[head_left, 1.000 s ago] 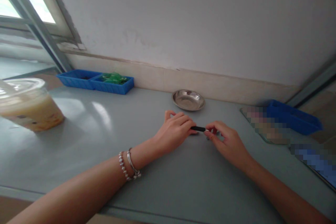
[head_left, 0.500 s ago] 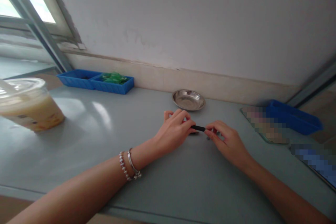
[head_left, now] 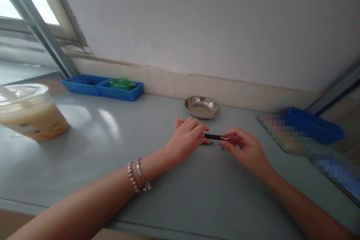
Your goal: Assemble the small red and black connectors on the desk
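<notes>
Along the grey bench (head_left: 92, 146), a metal-tipped black pen (head_left: 214, 137) lay crosswise between the left hand (head_left: 185, 139) and right hand (head_left: 244, 147), whose fingers pinched its ends.

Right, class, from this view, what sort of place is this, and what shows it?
Probably an assembly workbench by a window: a divided blue parts tray, a steel dish, and a black pen-like part held between the left hand and right hand.

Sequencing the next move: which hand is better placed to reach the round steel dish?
Left, probably: the left hand sits nearly straight in front of the round steel dish, while the right hand lies farther off, pinching the slim black metal-tipped rod at its tip.
</notes>
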Demonstrator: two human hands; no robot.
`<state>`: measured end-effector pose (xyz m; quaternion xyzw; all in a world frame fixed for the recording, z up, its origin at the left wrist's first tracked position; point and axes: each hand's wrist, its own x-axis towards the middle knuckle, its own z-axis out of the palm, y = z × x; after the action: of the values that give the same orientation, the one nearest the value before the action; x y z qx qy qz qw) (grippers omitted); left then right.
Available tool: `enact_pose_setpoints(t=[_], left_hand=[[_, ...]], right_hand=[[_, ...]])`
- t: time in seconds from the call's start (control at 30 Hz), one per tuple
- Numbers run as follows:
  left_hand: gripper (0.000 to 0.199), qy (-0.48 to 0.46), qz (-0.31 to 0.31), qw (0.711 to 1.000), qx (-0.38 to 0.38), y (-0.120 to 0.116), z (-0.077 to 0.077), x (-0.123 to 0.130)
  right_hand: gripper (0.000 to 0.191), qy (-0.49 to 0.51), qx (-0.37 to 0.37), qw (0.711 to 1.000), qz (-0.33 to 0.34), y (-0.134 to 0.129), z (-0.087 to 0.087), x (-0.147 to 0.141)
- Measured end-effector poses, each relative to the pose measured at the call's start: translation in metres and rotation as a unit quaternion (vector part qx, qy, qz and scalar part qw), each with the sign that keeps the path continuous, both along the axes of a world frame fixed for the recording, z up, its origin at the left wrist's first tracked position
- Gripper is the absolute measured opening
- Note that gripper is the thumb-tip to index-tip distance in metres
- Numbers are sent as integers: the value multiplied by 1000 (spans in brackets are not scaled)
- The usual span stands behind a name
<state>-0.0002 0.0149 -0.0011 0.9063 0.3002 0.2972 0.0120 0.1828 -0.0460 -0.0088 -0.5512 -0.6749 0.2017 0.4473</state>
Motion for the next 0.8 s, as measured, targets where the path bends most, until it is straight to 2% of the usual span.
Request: enact_pose_setpoints(t=[0.1,0.2,0.37,0.57,0.7,0.8], left_hand=[[18,-1,-6,1000,-2,0,1,0],[17,10,-9,1000,-3,-1,2,0],[18,25,-4,1000,8,-1,1,1],[18,47,-11,999,11,5,-4,1],[19,50,58,997,9,9,-4,0],[18,66,121,990,-10,14,-3,-3]], right_hand=[[15,32,-19,999,9,-1,1,-2],[15,20,-10,1000,2,-1,0,-2],[13,-57,38,998,-8,-2,-2,0],[9,-150,116,982,-15,-4,2,2],[9,-177,124,976,-37,-1,1,5],[9,-198,114,973,-29,0,-1,6]])
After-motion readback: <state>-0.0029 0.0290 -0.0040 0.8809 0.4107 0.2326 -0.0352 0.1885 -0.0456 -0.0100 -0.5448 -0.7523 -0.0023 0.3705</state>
